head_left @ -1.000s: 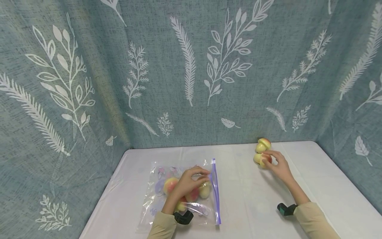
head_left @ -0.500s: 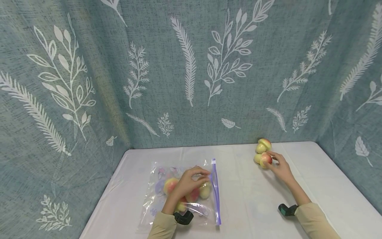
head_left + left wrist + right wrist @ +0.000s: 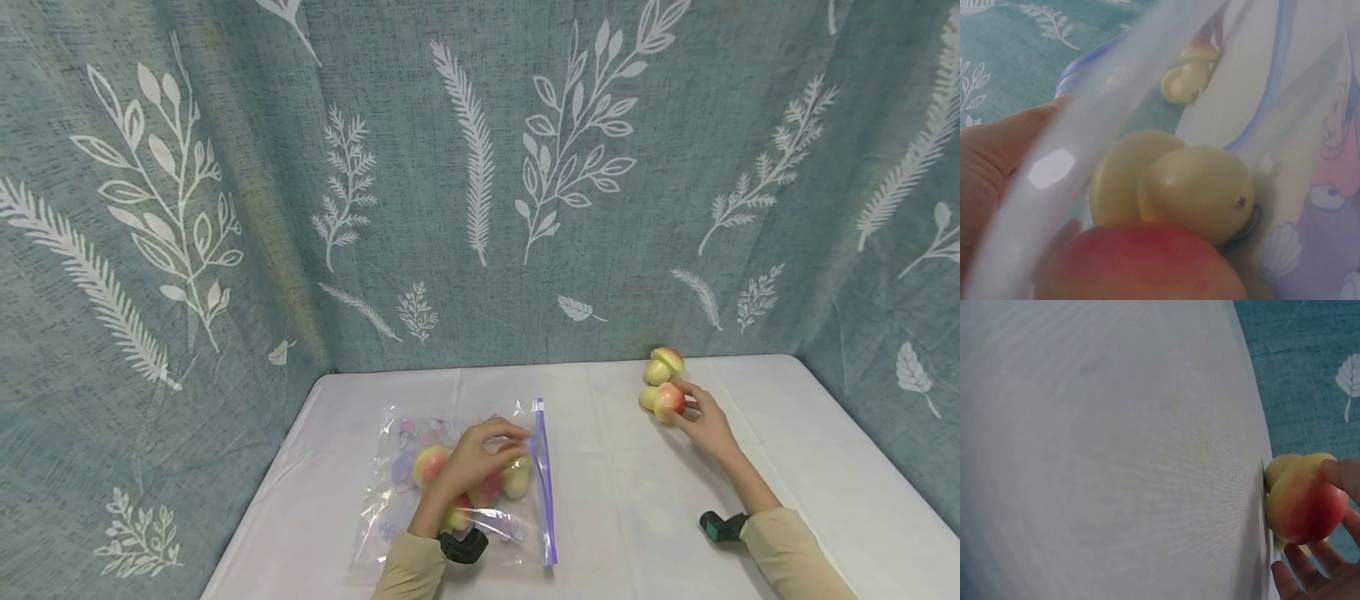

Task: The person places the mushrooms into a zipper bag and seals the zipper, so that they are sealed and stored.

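My left hand (image 3: 480,458) pinches the purple zip edge of a clear printed zip bag (image 3: 375,533) lying on the table. Through the film in the left wrist view show a red fruit (image 3: 1141,262) and pale yellow fruits (image 3: 1200,190). At the far right, my right hand (image 3: 703,425) is beside a red-and-yellow peach-like fruit (image 3: 669,402) resting on the table. Its thumb (image 3: 1341,475) touches the fruit's upper side in the right wrist view, the other fingers spread loosely by the lower side. A pale yellow fruit (image 3: 648,397) sits against it on the left.
Just behind, near the back edge, a yellow fruit (image 3: 656,372) and a red-and-yellow one (image 3: 669,358) lie together. The white-covered table (image 3: 600,500) stretches between the bag and my right arm. A blue-green leaf-patterned curtain (image 3: 420,192) closes off the back and sides.
The fingers of my right hand have loosened and drawn back slightly to the right, so more of the peach-like fruit shows. My left hand and the bag hold still.
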Demonstrator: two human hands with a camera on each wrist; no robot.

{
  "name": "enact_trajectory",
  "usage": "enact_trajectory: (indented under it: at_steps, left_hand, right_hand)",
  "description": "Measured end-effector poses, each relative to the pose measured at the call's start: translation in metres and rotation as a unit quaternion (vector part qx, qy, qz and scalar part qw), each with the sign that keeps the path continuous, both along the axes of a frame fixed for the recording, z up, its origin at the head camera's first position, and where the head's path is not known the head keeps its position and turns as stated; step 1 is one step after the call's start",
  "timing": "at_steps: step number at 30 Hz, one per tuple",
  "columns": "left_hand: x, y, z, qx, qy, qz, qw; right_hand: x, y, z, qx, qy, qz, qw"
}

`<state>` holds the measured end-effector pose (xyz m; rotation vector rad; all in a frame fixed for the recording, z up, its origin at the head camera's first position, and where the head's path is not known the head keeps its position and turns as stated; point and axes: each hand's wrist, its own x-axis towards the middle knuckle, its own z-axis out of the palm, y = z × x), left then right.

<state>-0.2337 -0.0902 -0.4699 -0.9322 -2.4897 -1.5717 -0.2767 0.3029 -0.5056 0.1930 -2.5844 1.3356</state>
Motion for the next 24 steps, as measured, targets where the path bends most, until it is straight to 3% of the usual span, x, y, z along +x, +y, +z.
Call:
enact_trajectory:
  at_steps: [6,13,24]
  left_hand:
    - [0.0,0.0,-0.001,-0.004,-0.002,0.004,1.0]
    - [0.018,0.004,0.031,-0.003,-0.004,-0.004,1.0]
    - [0.02,0.004,0.034,-0.017,-0.012,0.004,0.9998]
  right_hand:
    - [-0.001,0.001,-0.003,-0.006,-0.007,0.001,1.0]
    - [-0.001,-0.001,-0.002,-0.009,0.003,-0.005,0.9999]
    - [0.004,-0.004,0.001,-0.008,-0.005,-0.013,0.9999]
